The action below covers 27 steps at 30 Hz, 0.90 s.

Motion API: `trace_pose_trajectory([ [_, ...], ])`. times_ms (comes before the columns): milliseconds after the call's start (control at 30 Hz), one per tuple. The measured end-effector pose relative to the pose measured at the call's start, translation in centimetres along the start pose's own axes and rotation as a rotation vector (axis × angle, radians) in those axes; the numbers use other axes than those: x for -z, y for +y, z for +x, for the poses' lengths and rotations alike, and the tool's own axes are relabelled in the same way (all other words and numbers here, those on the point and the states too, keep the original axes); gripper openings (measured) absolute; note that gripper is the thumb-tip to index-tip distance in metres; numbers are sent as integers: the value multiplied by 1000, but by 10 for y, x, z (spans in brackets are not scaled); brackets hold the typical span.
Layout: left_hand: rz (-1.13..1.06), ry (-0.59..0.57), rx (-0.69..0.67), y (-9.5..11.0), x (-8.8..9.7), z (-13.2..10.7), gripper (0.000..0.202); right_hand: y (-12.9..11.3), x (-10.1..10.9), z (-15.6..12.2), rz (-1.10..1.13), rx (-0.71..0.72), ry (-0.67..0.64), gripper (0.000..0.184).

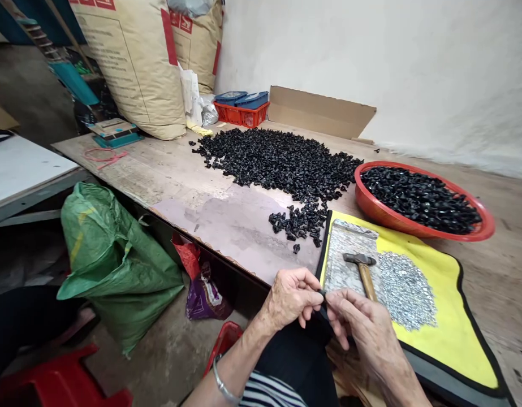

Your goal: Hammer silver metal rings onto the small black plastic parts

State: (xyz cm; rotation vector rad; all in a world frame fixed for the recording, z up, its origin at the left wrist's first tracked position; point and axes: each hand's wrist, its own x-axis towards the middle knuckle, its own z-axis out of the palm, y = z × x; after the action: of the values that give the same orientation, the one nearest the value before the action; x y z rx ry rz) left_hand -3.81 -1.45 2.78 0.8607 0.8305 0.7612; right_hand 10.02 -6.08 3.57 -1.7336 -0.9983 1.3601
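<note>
Close together over the table's front edge, both my hands work on one small black plastic piece. My left hand pinches it between thumb and fingers. The fingertips of my right hand are closed at its other side; whatever else they hold is hidden. Just beyond lies a yellow mat with a metal plate, a hammer with a wooden handle, and a heap of small shiny metal bits. A large pile of similar black pieces spreads across the table.
A red basin full of black pieces stands at the right. Behind are a red basket, cardboard and large paper sacks. A green sack and a red stool are at lower left.
</note>
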Motion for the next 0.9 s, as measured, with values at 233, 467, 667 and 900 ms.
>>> trace_pose_trajectory([
  [233,111,207,-96,-7,19,8,17,-11,6,2,-102,-109,-99,35],
  [467,211,283,-151,-18,34,22,9,-41,55,30,-114,-64,-18,31],
  [667,251,278,-178,-20,34,22,10,-91,107,56,266,239,522,29],
  [900,262,247,-188,-21,36,22,11,-30,74,40,260,155,454,35],
])
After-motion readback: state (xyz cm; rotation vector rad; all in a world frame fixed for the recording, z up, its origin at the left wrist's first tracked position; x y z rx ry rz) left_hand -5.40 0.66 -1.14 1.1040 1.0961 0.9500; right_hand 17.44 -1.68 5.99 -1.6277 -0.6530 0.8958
